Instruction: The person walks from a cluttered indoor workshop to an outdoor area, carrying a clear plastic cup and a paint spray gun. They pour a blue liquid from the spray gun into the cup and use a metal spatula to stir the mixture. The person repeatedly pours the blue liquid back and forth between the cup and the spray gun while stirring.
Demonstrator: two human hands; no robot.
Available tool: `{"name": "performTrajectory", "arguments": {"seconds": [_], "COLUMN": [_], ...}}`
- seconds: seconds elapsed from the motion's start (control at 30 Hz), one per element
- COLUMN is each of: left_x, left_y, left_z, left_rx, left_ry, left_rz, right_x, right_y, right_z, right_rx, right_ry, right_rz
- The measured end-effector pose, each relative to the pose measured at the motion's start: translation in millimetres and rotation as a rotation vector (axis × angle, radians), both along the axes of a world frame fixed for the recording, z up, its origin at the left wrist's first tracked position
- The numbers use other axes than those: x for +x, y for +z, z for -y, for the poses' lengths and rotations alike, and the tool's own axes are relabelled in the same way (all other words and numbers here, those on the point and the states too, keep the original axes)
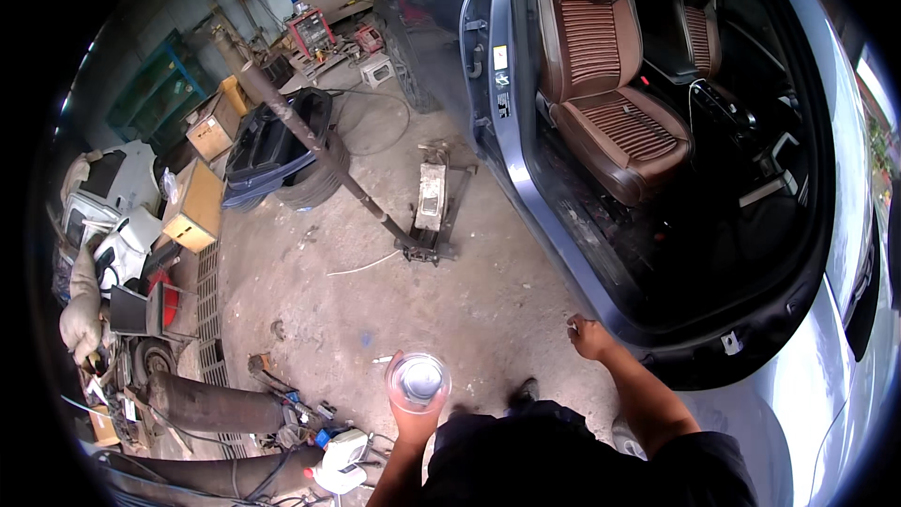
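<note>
A clear, round plastic cup (419,382), seen from above, rests in my left hand (411,421) in front of my body. My fingers wrap round it from below and the side. A short white stick (382,359) shows beside the cup's left rim; whether my fingers hold it is hard to make out. Off to the right, my right hand (588,337) is held out near the sill of a blue-grey car (526,169). Its fingers are curled together in a pinch, and a small pale tip shows at them, too small to name.
The car's doorway is open, showing a brown leather seat (610,122). A floor jack (432,202) with a long pipe handle (310,136) stands on the concrete. Gas cylinders (211,404), white jugs (343,460), a wooden box (194,207) and car parts (282,145) line the left.
</note>
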State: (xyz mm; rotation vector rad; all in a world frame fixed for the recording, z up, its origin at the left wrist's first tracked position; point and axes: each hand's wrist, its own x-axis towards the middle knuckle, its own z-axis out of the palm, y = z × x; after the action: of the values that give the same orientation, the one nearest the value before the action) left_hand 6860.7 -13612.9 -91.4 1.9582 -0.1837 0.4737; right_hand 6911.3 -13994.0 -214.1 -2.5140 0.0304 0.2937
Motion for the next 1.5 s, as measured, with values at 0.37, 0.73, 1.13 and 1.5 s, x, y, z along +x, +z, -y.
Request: {"name": "performTrajectory", "arguments": {"seconds": [0.37,0.73,1.13,1.5], "left_x": [127,225,170,46], "left_y": [-28,-42,-37,-8], "left_z": [8,47,131,198], "left_rx": [-0.136,-0.099,-0.065,0.048], "left_ry": [-0.353,-0.904,-1.323,-1.476], "left_rz": [-0.057,-0.119,-0.144,-0.042], "right_x": [-29,-153,-330,-420], "right_y": [63,125,192,236], "right_z": [4,-59,-140,-152], "right_rx": [-0.040,-0.008,0.953,0.751], "right_ry": [-0.289,-1.002,-1.721,-1.576], "right_rz": [0.025,0.119,1.045,1.675]}}
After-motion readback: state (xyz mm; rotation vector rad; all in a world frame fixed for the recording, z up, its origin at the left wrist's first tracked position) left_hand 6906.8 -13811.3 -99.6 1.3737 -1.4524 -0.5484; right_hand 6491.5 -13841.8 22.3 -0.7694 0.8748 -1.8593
